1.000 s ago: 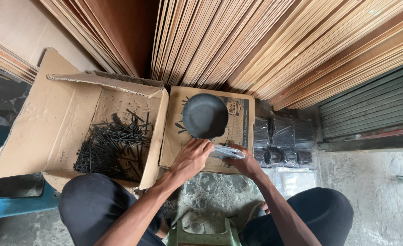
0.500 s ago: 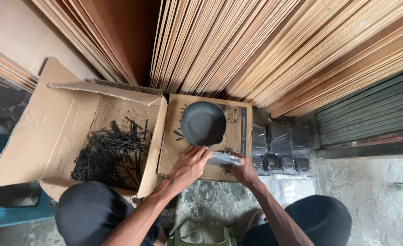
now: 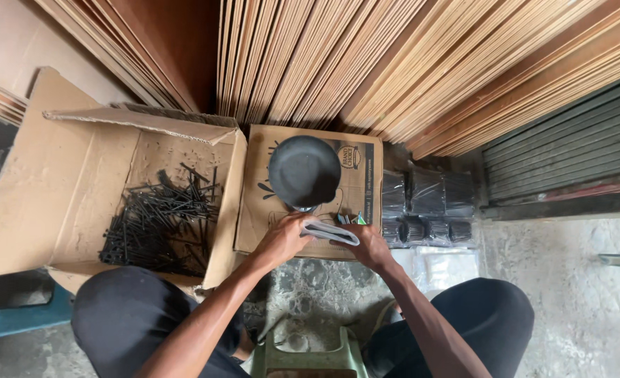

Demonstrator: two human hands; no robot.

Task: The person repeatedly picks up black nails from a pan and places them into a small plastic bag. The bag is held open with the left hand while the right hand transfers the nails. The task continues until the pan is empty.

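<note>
1. The left hand (image 3: pixel 282 241) and right hand (image 3: pixel 366 245) meet at centre frame, both closed in a grip on a small clear plastic packet (image 3: pixel 331 231), one at each end.
2. The packet looks light, thin and limp, probably slippery; pinching its edges seems the surest hold.
3. It sits just above a flattened cardboard sheet (image 3: pixel 264 210) bearing a round black pan (image 3: pixel 304 171).
4. At left, an open cardboard box (image 3: pixel 65 189) holds loose black screws (image 3: pixel 159 224).
5. At right lie bagged black packets (image 3: pixel 425 206).
</note>
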